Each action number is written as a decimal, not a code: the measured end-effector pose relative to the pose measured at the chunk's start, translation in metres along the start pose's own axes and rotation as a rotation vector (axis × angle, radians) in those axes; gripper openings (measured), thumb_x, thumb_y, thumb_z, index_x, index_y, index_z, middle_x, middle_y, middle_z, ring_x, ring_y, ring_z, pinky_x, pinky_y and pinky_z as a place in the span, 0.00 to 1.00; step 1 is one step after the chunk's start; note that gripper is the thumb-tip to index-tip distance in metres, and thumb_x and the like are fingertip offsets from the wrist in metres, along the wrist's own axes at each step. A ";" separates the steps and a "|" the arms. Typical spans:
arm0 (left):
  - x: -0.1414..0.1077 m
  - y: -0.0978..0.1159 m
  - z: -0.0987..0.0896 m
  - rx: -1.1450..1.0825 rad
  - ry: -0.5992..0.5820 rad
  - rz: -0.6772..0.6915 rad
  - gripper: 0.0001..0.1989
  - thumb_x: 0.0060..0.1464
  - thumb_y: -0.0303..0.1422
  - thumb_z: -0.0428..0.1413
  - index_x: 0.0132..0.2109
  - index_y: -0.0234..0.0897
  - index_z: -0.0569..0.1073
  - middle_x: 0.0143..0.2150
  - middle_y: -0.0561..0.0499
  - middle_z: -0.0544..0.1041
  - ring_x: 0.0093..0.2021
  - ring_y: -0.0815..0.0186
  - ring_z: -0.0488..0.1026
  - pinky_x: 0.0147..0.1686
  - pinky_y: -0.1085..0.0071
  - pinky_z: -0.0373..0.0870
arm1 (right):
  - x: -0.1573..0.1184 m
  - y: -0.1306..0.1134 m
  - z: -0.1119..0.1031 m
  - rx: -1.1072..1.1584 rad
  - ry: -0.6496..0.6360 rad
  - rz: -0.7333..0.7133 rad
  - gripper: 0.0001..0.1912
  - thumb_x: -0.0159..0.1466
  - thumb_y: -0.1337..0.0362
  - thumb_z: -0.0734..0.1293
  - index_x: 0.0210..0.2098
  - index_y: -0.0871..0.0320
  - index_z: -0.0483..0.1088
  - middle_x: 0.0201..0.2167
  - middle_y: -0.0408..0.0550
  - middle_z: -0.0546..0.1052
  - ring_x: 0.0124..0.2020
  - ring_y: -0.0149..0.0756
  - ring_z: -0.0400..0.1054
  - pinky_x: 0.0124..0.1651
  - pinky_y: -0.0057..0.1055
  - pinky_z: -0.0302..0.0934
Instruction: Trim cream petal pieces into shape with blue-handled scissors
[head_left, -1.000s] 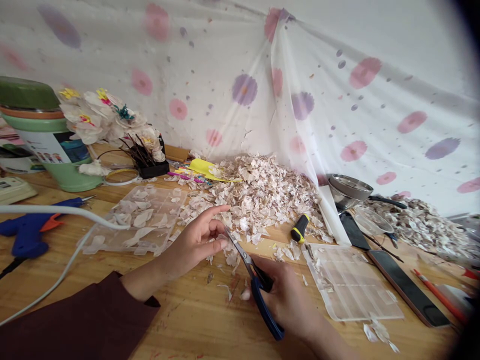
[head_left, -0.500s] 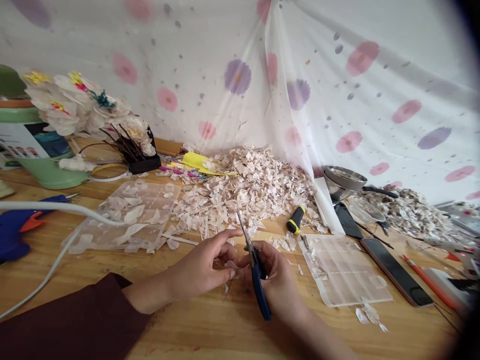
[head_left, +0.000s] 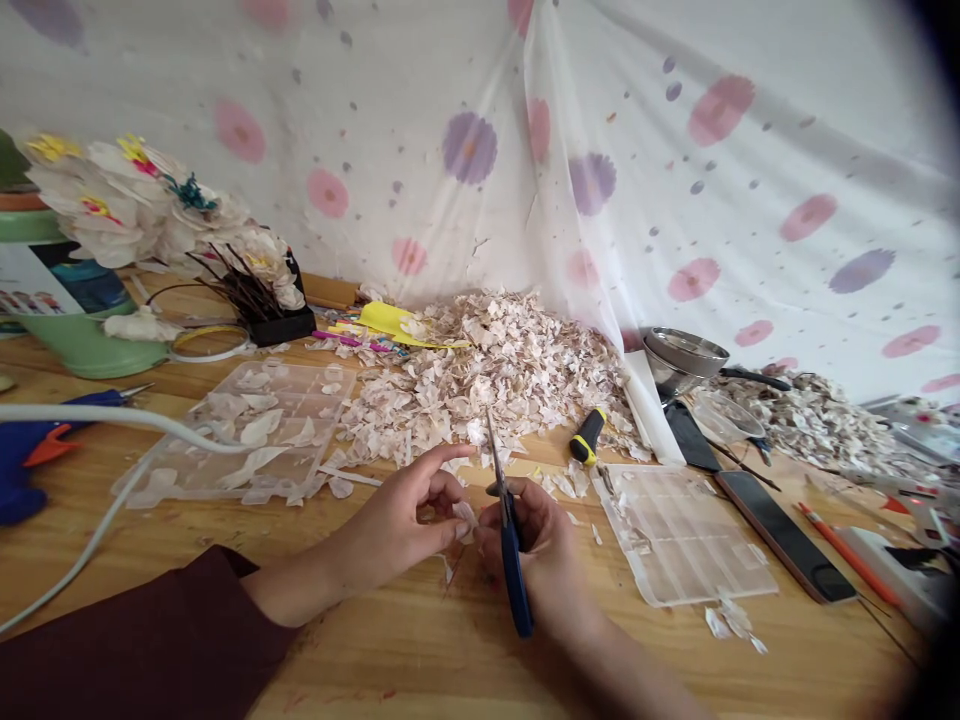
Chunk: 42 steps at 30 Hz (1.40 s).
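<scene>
A small pale petal-like flake is pinched between the thumb and fingers of my left hand. My right hand is closed around dark blue-handled scissors, whose blades point up and away from me. The right fingertips come close to the same flake; whether they grip it too I cannot make out. Just beyond both hands spreads a large heap of pale, dry flakes. A few scraps lie on the wooden table below the fingers.
Left stand a clear divided tray with flakes, a white cable, a blue glue gun and white flowers. Rightward are a yellow-black handle, another divided tray, a phone and metal bowls.
The flake at my left fingertips shows more plainly now, raised slightly. The scissors stand a little more upright. The whole view has shifted slightly.
</scene>
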<state>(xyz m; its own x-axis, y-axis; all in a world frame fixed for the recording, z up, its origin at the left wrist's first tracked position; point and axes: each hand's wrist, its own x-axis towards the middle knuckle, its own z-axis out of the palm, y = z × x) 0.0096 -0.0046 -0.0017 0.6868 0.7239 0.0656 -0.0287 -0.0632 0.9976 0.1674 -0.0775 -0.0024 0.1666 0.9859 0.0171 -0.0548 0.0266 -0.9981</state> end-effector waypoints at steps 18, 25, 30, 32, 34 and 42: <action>0.003 0.008 -0.014 0.026 0.169 0.048 0.28 0.54 0.32 0.58 0.60 0.41 0.59 0.36 0.53 0.75 0.35 0.66 0.71 0.39 0.68 0.67 | 0.000 -0.012 -0.015 -0.424 -0.112 0.017 0.11 0.52 0.65 0.72 0.33 0.58 0.67 0.24 0.36 0.63 0.26 0.30 0.56 0.28 0.26 0.50; 0.005 0.016 -0.027 -0.010 0.258 0.080 0.30 0.53 0.34 0.59 0.61 0.41 0.59 0.37 0.52 0.76 0.36 0.66 0.70 0.38 0.68 0.66 | -0.003 -0.028 -0.015 -0.430 -0.191 0.073 0.09 0.53 0.68 0.70 0.28 0.57 0.64 0.21 0.35 0.59 0.24 0.28 0.53 0.25 0.25 0.48; 0.007 0.018 -0.031 -0.044 0.279 0.084 0.31 0.53 0.33 0.59 0.62 0.41 0.58 0.37 0.52 0.76 0.36 0.66 0.71 0.39 0.69 0.65 | -0.006 -0.040 -0.012 -0.497 -0.213 0.074 0.08 0.50 0.71 0.69 0.29 0.58 0.67 0.22 0.36 0.60 0.25 0.28 0.51 0.26 0.24 0.47; 0.007 0.018 -0.031 -0.043 0.281 0.093 0.31 0.53 0.33 0.59 0.62 0.41 0.58 0.37 0.52 0.76 0.37 0.65 0.71 0.40 0.68 0.65 | -0.007 -0.043 -0.011 -0.554 -0.222 0.069 0.08 0.50 0.70 0.70 0.29 0.57 0.66 0.22 0.36 0.63 0.25 0.28 0.53 0.26 0.24 0.47; 0.007 0.018 -0.031 -0.042 0.278 0.102 0.31 0.53 0.33 0.59 0.62 0.41 0.58 0.37 0.52 0.76 0.37 0.65 0.71 0.40 0.68 0.65 | -0.007 -0.043 -0.012 -0.604 -0.221 0.054 0.09 0.51 0.70 0.69 0.28 0.56 0.65 0.22 0.36 0.67 0.24 0.29 0.55 0.27 0.24 0.48; 0.006 0.015 -0.034 -0.006 0.262 0.102 0.32 0.53 0.32 0.59 0.63 0.43 0.58 0.38 0.52 0.76 0.37 0.65 0.71 0.41 0.68 0.65 | -0.001 -0.046 -0.014 -0.745 -0.251 0.001 0.07 0.51 0.72 0.67 0.28 0.56 0.66 0.21 0.35 0.66 0.23 0.28 0.53 0.25 0.23 0.47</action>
<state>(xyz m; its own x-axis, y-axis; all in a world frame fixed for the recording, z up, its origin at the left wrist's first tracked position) -0.0113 0.0217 0.0148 0.4690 0.8669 0.1687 -0.0926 -0.1417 0.9856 0.1833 -0.0825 0.0426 -0.0648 0.9961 -0.0600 0.6346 -0.0053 -0.7728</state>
